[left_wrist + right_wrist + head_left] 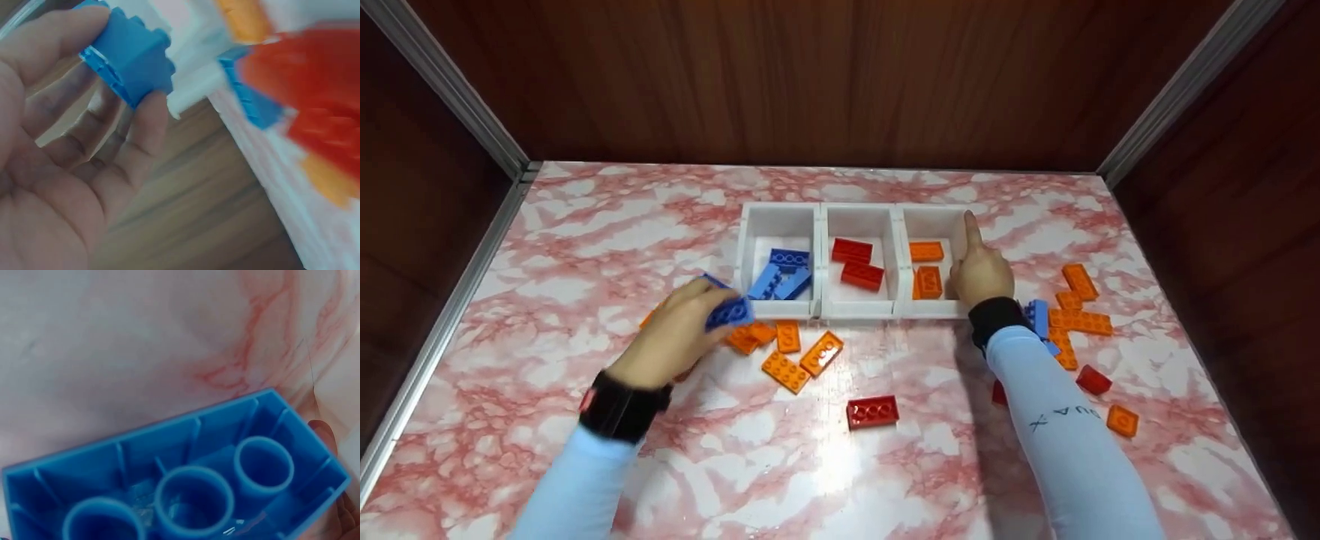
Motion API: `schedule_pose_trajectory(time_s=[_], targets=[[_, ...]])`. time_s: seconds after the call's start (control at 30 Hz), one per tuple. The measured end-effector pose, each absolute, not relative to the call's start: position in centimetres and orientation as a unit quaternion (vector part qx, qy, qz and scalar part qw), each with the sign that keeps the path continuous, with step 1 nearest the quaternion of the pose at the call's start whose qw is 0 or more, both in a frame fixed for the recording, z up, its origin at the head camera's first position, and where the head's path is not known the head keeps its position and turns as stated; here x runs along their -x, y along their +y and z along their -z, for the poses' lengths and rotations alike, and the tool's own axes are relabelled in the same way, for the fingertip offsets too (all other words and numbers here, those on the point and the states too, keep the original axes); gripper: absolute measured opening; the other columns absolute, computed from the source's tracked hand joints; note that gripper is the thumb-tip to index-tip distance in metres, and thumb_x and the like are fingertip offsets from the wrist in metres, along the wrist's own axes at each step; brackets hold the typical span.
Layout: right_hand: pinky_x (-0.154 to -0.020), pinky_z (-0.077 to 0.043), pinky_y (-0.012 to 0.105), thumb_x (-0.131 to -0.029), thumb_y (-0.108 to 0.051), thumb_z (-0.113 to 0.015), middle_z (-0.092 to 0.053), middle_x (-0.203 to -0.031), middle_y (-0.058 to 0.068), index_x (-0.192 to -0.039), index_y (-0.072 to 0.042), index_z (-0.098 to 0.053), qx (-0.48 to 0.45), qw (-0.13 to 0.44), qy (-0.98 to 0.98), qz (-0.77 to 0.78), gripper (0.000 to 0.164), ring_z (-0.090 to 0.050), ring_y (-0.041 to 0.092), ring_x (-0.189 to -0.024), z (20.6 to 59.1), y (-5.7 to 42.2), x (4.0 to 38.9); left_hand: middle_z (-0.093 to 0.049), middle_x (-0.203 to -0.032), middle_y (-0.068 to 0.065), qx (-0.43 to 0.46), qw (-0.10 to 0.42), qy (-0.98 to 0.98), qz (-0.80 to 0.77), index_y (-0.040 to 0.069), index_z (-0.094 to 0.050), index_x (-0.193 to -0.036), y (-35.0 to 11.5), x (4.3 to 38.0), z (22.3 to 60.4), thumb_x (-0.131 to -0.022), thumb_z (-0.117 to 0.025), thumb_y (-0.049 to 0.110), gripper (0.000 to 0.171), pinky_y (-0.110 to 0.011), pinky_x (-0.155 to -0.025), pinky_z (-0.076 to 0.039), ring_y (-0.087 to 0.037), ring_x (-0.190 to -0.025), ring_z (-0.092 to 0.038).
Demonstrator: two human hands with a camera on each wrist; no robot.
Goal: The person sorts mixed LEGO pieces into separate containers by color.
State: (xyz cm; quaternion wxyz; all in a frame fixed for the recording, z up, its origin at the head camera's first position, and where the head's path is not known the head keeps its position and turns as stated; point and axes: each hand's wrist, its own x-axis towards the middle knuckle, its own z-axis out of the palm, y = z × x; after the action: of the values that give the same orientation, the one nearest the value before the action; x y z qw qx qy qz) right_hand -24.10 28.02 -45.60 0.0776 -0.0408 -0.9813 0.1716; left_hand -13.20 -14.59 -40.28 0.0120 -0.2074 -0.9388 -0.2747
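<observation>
My left hand (675,326) pinches a blue toy brick (727,313) between thumb and fingertips, just left of the tray's front corner. In the left wrist view that blue brick (129,50) is tilted, its studs along one edge. My right hand (984,276) grips the right wall of the white three-part tray (859,309), index finger stretched along the rim. Blue bricks (791,259) lie in the left compartment, red bricks (861,275) in the middle, orange bricks (928,282) in the right. Close to the right wrist camera, a blue brick (194,500) shows its hollow underside.
Several orange bricks (785,371) lie in front of the tray. A red brick (873,412) sits nearer me. Orange, blue and red bricks, among them an orange one (1080,321), are scattered beside my right forearm. Dark wooden panels (810,82) wall the marbled table (607,210).
</observation>
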Motion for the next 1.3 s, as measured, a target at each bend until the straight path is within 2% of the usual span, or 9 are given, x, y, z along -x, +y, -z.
schedule_pose_trajectory(time_s=[0.1,0.33,0.67,0.83,1.1,1.2,1.3], targets=[[-0.069,-0.054,0.054,-0.093,-0.011,-0.063,-0.065,-0.077,0.019,-0.16,-0.022,-0.014,0.043,0.077,-0.981,-0.172,0.084,-0.062,0.038,-0.065,45.6,28.2,24.1,-0.059,-0.11,-0.013,0.237,0.021,-0.937,0.255,0.002,-0.064,-0.127,-13.0,16.4,39.1,-0.086,-0.077,0.007,0.042,-0.044,-0.09,-0.051,-0.028,-0.101,-0.056],[-0.066,-0.053,0.052,-0.091,-0.01,-0.063,-0.063,-0.073,0.017,-0.16,-0.021,-0.016,0.038,0.084,-0.981,-0.169,0.085,-0.061,0.036,-0.062,46.2,28.2,24.2,-0.057,-0.119,-0.016,0.244,-0.023,-0.95,0.194,0.004,-0.065,-0.126,-9.7,23.5,38.1,-0.087,-0.075,0.004,0.041,-0.044,-0.096,-0.047,-0.032,-0.109,-0.056],[-0.069,-0.054,0.052,-0.091,-0.01,-0.063,-0.066,-0.078,0.016,-0.16,-0.023,-0.015,0.053,0.08,-0.979,-0.181,0.086,-0.062,0.035,-0.065,45.8,27.6,24.2,-0.063,-0.125,-0.015,0.21,-0.062,-0.957,0.189,0.003,-0.065,-0.126,-7.0,28.9,39.3,-0.086,-0.073,-0.004,0.041,-0.044,-0.102,-0.043,-0.032,-0.119,-0.054],[-0.069,-0.054,0.052,-0.091,-0.009,-0.063,-0.067,-0.08,0.018,-0.16,-0.024,-0.015,0.058,0.077,-0.979,-0.181,0.086,-0.062,0.036,-0.065,45.7,27.8,24.1,-0.061,-0.122,-0.02,0.225,-0.037,-0.959,0.169,0.0,-0.066,-0.123,-6.4,29.8,40.3,-0.087,-0.072,-0.004,0.037,-0.046,-0.101,-0.043,-0.037,-0.116,-0.054],[-0.066,-0.054,0.05,-0.091,-0.01,-0.064,-0.066,-0.077,0.016,-0.16,-0.023,-0.015,0.054,0.085,-0.979,-0.178,0.085,-0.061,0.034,-0.063,45.7,28.0,24.2,-0.061,-0.121,-0.023,0.26,0.015,-0.954,0.147,-0.003,-0.07,-0.117,-7.1,29.2,40.4,-0.092,-0.054,-0.015,0.033,-0.047,-0.098,-0.046,-0.041,-0.115,-0.056],[-0.061,-0.052,0.05,-0.09,-0.009,-0.063,-0.063,-0.071,0.015,-0.16,-0.02,-0.016,0.042,0.094,-0.98,-0.173,0.085,-0.06,0.035,-0.06,45.8,28.1,24.2,-0.061,-0.12,-0.022,0.272,0.051,-0.948,0.154,-0.003,-0.07,-0.116,-7.7,29.0,40.1,-0.092,-0.054,-0.014,0.031,-0.047,-0.098,-0.047,-0.04,-0.114,-0.056],[-0.058,-0.051,0.05,-0.089,-0.008,-0.063,-0.061,-0.068,0.015,-0.16,-0.019,-0.018,0.036,0.099,-0.98,-0.168,0.085,-0.059,0.035,-0.058,45.9,28.1,24.1,-0.062,-0.115,-0.022,0.279,0.109,-0.939,0.17,-0.004,-0.071,-0.113,-8.6,28.8,39.6,-0.091,-0.054,-0.012,0.029,-0.047,-0.094,-0.049,-0.04,-0.108,-0.057]])
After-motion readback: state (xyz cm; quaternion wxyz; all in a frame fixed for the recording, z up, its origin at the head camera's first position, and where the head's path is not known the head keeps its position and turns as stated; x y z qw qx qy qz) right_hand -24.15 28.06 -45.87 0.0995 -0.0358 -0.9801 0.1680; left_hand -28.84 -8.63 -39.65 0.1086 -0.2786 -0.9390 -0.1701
